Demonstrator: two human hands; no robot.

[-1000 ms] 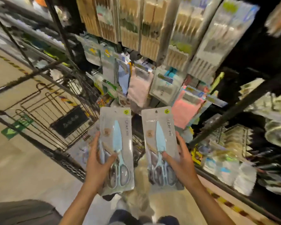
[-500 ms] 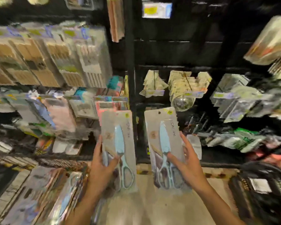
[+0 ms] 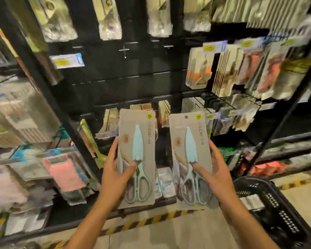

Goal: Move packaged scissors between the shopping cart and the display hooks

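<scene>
I hold two grey cards of packaged scissors upright in front of a black display wall. My left hand (image 3: 118, 174) grips the left pack (image 3: 138, 141) by its left edge, thumb across the light-blue scissors. My right hand (image 3: 216, 174) grips the right pack (image 3: 190, 142) by its right edge, thumb on the scissors' pivot. Bare metal display hooks (image 3: 126, 50) stick out of the black panel higher up, above both packs. The shopping cart is out of view.
Hanging packaged goods fill the hooks on the left (image 3: 16, 112), along the top (image 3: 106, 18) and on the right (image 3: 241, 69). A dark basket-like bin (image 3: 269, 200) stands on the floor at the lower right. A striped yellow-black floor line (image 3: 151, 220) runs along the shelf base.
The view has swung right and upward, from the wire cart and the left shelves to the black hook panel. Both packs stay in my hands, held side by side as before.
</scene>
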